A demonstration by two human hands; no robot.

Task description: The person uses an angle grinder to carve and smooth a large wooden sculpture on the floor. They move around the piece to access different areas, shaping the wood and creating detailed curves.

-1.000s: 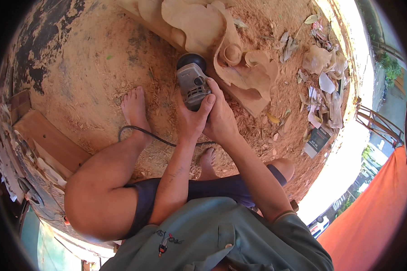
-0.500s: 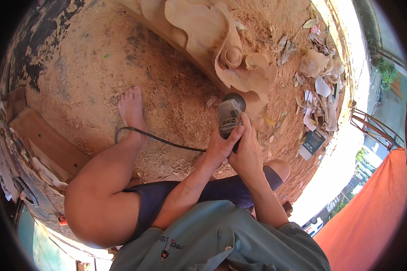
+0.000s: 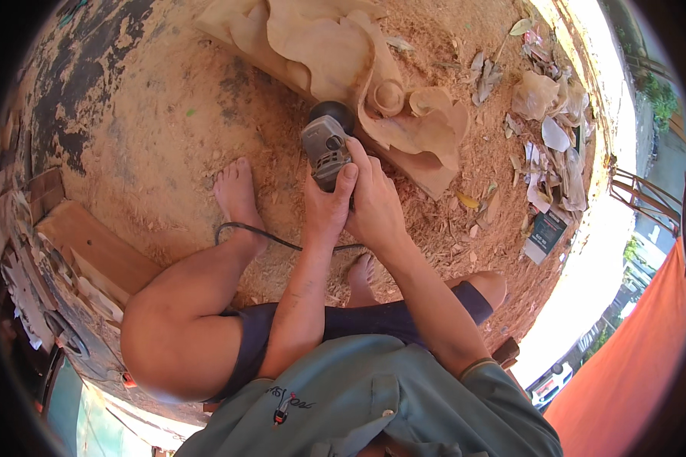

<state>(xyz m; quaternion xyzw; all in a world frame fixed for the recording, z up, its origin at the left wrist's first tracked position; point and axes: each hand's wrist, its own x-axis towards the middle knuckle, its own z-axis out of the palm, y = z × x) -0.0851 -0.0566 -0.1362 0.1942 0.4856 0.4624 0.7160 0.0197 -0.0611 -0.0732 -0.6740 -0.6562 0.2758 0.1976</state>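
Both my hands are wrapped round a grey angle grinder. My left hand grips its body from the left, and my right hand closes on it from the right, thumb and fingers along the housing. The dark round disc at its front end is at the near edge of a carved wooden piece; whether it touches the wood I cannot tell. Wavy edges and a round scroll shape the carving. A black cord runs from the grinder's side past my left leg.
Sawdust and shavings cover the ground. Plastic bags, paper scraps and a dark box lie at the right. A brown board rests at the left, near my bent leg. An orange sheet hangs at the lower right.
My hands and the grinder have moved left and away from me, from the scroll end toward the middle of the carving's near edge. The view has also shifted slightly.
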